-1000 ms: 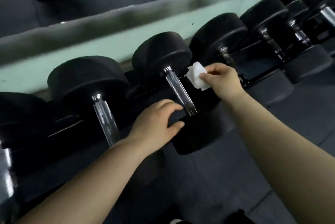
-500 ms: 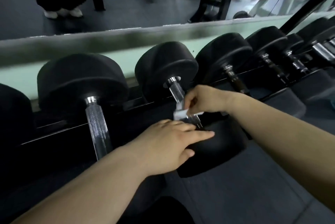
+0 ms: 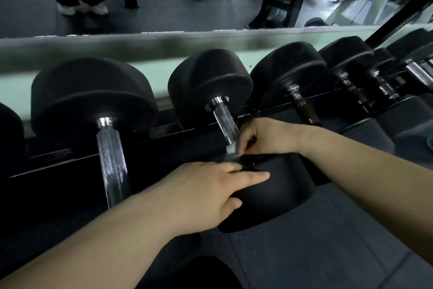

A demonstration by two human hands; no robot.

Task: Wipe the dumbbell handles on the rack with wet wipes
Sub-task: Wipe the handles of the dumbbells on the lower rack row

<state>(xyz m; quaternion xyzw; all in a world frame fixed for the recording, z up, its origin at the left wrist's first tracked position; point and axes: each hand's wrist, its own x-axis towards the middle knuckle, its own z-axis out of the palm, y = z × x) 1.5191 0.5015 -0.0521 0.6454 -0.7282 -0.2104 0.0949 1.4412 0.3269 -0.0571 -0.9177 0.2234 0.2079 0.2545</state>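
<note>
The right hand [image 3: 264, 138] is curled round the low end of the handle [image 3: 223, 120] of the middle dumbbell [image 3: 210, 82]. It pinches the wet wipe [image 3: 230, 148] against the steel, and only a pale, blurred edge of the wipe shows below the fingers. The left hand [image 3: 210, 185] lies with its fingers straight on the near head [image 3: 281, 185] of that same dumbbell, holding nothing, and seems to brace the weight so it does not roll on the rack [image 3: 161, 130]. To do this stroke well, the wipe should wrap as far round the bar as the fingers allow. The grip should then slide up the knurled length towards the far head, with a twist of the wrist so the underside is cleaned too. Firm pressure matters here, I judge, because the knurling will hold grime in its grooves. The wipe may snag or bunch on it, so a flat fold between thumb and fingers is better than a loose wad. The bracing hand should sit clear of the collar, where the wiping fingers are close to it. The handle to the left [image 3: 110, 160] and the darker one to the right [image 3: 307, 113] lie well apart from both hands. Whether either has been wiped cannot be told.
</note>
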